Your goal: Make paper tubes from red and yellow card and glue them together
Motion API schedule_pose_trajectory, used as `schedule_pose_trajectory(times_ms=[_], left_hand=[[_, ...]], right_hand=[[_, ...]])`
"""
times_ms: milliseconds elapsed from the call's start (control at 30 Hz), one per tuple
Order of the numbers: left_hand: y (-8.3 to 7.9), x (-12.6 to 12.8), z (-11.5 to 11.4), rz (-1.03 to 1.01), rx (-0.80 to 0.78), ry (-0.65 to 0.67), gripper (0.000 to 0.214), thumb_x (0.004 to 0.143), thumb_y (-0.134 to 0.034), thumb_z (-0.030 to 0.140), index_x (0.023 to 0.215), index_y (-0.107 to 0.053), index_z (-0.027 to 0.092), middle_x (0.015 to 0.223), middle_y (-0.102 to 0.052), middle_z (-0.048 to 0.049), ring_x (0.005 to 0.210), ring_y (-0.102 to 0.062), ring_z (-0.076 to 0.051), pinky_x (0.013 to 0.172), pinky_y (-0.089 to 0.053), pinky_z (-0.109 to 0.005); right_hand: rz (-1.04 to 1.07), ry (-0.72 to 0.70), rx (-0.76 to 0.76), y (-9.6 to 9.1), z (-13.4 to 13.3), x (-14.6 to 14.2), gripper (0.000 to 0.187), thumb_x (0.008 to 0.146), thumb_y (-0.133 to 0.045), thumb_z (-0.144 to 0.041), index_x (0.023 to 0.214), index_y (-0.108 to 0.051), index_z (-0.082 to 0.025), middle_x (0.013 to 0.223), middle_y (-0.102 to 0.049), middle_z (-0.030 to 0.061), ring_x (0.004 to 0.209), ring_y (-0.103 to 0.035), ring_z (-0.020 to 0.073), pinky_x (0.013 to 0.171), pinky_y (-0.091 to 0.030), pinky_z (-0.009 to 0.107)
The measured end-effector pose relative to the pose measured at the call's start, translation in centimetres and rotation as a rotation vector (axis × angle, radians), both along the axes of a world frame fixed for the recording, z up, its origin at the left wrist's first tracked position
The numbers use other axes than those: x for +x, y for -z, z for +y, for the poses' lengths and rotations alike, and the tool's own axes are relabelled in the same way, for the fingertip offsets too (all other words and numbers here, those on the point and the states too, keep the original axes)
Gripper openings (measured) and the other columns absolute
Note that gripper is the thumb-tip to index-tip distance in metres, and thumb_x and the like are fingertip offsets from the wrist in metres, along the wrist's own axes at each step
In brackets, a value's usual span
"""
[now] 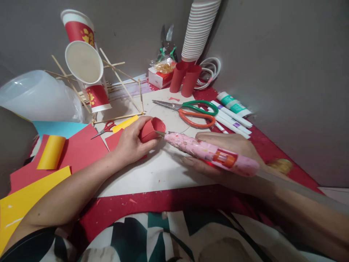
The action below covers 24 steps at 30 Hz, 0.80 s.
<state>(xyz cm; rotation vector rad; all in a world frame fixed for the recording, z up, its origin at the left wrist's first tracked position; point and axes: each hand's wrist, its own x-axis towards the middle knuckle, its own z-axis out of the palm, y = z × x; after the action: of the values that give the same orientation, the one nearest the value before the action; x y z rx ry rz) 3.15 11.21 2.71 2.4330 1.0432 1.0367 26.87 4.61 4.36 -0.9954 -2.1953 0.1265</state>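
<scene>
My left hand (133, 142) is wrapped round a red paper tube (149, 131), with the tube's open end facing right. In my right hand (231, 145) is a pink hot glue gun (207, 151) with an orange-red switch panel. The gun's metal nozzle meets the tube's rim at its right side. A white board (131, 182) lies under both hands. Beyond them rest large scissors (191, 111) with one green and one orange handle. Two more red paper tubes (191, 82) stand upright at the back.
Paper cups (84, 62) and a frame of wooden sticks (122, 87) stand at back left. A tall cup stack (201, 29) leans at the back. Small red scissors (107, 127), a yellow tube (51, 152) and coloured paper lie left. White markers (231, 120) lie right.
</scene>
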Motion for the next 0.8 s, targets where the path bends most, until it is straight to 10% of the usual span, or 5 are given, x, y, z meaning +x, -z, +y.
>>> schedule_pose_trajectory(times_ms=[800], left_hand=[[-0.62,0.13,-0.17,-0.086,-0.222,-0.045,0.035,0.076,-0.073,0.026,0.109,-0.064,0.019,0.105,-0.069,-0.0035,0.092,-0.063,-0.019,0.084,-0.048,-0.030]], right_hand=[[-0.020,0.008,0.069,0.10,0.21,0.03,0.046,0.104,-0.043,-0.047,0.074,-0.064,-0.018,0.063,-0.064,0.0000,0.059,-0.062,0.0127,0.055,-0.040,0.025]])
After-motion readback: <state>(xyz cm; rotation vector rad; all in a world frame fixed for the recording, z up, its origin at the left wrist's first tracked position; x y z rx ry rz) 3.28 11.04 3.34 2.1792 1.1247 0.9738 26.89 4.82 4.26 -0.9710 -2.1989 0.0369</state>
